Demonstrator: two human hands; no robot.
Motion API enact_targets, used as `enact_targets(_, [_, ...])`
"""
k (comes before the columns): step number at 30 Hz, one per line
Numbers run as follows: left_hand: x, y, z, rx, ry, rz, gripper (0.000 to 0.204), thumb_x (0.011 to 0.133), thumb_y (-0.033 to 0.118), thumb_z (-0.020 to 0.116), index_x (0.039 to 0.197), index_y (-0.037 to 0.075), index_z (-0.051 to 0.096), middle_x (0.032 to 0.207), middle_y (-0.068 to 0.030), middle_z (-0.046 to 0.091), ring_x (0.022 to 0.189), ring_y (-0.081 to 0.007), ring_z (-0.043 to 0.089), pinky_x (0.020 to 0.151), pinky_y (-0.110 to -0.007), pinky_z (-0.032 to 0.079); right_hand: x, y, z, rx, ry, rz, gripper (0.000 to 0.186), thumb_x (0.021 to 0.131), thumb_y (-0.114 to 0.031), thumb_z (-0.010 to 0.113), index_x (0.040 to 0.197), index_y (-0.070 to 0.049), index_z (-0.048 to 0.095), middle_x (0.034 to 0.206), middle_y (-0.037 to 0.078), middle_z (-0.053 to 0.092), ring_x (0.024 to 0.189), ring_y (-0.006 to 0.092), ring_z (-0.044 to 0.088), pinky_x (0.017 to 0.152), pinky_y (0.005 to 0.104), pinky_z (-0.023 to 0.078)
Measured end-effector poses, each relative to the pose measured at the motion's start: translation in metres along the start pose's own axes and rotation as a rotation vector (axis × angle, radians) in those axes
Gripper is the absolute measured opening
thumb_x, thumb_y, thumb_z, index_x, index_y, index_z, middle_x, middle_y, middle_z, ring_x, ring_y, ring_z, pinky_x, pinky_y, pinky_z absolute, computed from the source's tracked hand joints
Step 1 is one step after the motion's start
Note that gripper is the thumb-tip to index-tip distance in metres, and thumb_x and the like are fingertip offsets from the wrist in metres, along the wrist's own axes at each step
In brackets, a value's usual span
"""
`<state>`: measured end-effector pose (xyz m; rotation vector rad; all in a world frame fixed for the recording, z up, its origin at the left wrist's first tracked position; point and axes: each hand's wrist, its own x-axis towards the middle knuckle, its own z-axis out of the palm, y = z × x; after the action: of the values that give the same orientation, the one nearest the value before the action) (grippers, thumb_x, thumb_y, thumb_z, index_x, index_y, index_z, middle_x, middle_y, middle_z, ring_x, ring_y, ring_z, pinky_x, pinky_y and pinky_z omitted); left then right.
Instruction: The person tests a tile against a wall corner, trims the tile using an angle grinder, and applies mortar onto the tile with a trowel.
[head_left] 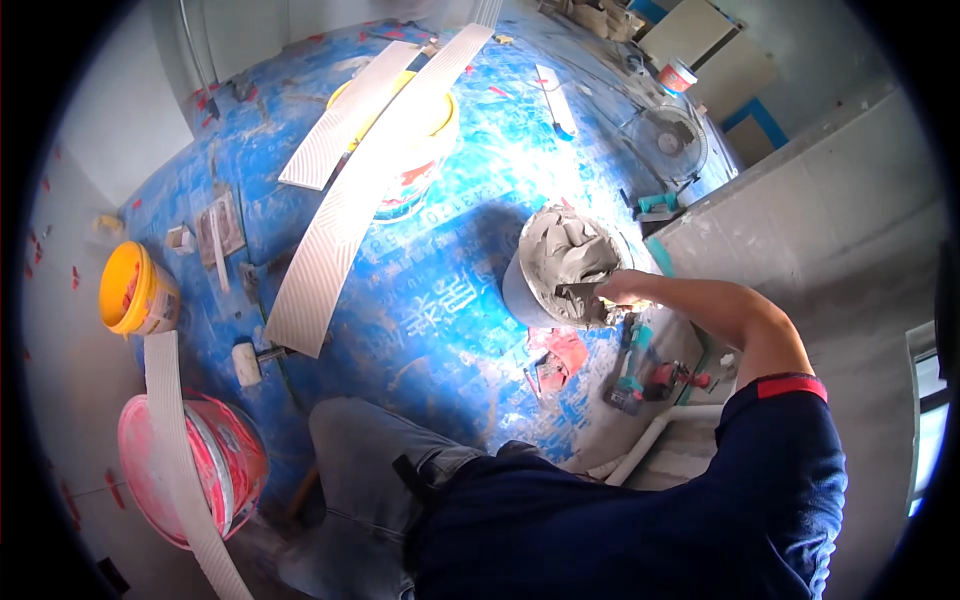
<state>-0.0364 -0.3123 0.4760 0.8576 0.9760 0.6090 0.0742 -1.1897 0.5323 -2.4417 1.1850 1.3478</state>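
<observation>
My right hand (625, 288) reaches into a pale bucket (516, 293) heaped with grey mortar (575, 245). Its fingers are closed round a trowel, whose dark blade (576, 291) is partly sunk in the mortar near the bucket's right side. The handle is mostly hidden by my grip. My left hand is out of the picture.
Long ridged strips (345, 215) lie across a yellow-rimmed bucket on the blue floor sheet (420, 340). At left stand a yellow bucket (160, 305) and a pink-red bucket (135, 455) under another strip. A white-headed mallet (246, 364), power tools (630, 370), red cloth (563, 358) and fan (668, 142) lie around.
</observation>
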Motion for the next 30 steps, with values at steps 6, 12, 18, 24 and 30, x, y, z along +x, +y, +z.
enact_targets(6, [0.142,0.002,-0.125,-0.076,-0.103,-0.077,0.039,0.101,0.027,0.054,0.133,0.004,0.057,0.114,-0.0123,0.064,0.092,-0.0248,0.057,0.086,-0.048,0.045,0.029,-0.002,0.031,0.774,-0.322,0.061,0.032,0.092,-0.044,0.043,0.082,-0.014,0.048,0.059,0.005,0.044,0.044,0.0167,0.043,0.042,0.0364,0.035])
enact_targets(12, [0.064,-0.001,-0.069,-0.049,-0.531,-0.122,0.039,0.101,0.031,0.051,0.133,0.009,0.059,0.116,-0.0129,0.064,0.091,-0.0271,0.057,0.083,-0.045,0.048,0.062,-0.023,0.049,1.496,-0.42,0.151,0.031,0.09,-0.038,0.044,0.074,-0.012,0.045,0.059,0.006,0.046,0.043,0.017,0.043,0.04,0.037,0.037])
enact_targets(18, [0.06,0.01,-0.068,-0.091,-0.624,-0.151,0.04,0.1,0.033,0.048,0.133,0.013,0.06,0.121,-0.0108,0.064,0.1,-0.028,0.059,0.079,-0.041,0.051,0.075,-0.079,0.061,1.961,-0.357,0.161,0.023,0.088,-0.034,0.044,0.077,-0.014,0.043,0.06,0.002,0.044,0.046,0.016,0.044,0.045,0.0345,0.037])
enact_targets(24, [0.115,0.037,-0.13,0.097,-0.601,-0.054,0.04,0.101,0.035,0.049,0.131,0.012,0.061,0.122,-0.0115,0.064,0.097,-0.0283,0.06,0.074,-0.039,0.053,0.053,-0.122,0.093,2.058,-0.238,0.041,0.027,0.088,-0.04,0.041,0.078,-0.014,0.045,0.06,0.002,0.044,0.047,0.0167,0.044,0.047,0.036,0.037])
enact_targets(30, [0.041,0.029,-0.111,0.114,-0.245,0.08,0.045,0.098,0.035,0.056,0.132,0.005,0.057,0.119,-0.0133,0.063,0.094,-0.0317,0.06,0.072,-0.044,0.052,0.038,-0.105,0.11,2.041,-0.013,-0.235,0.039,0.088,-0.049,0.042,0.078,-0.011,0.048,0.06,0.005,0.045,0.046,0.0202,0.042,0.047,0.0388,0.037])
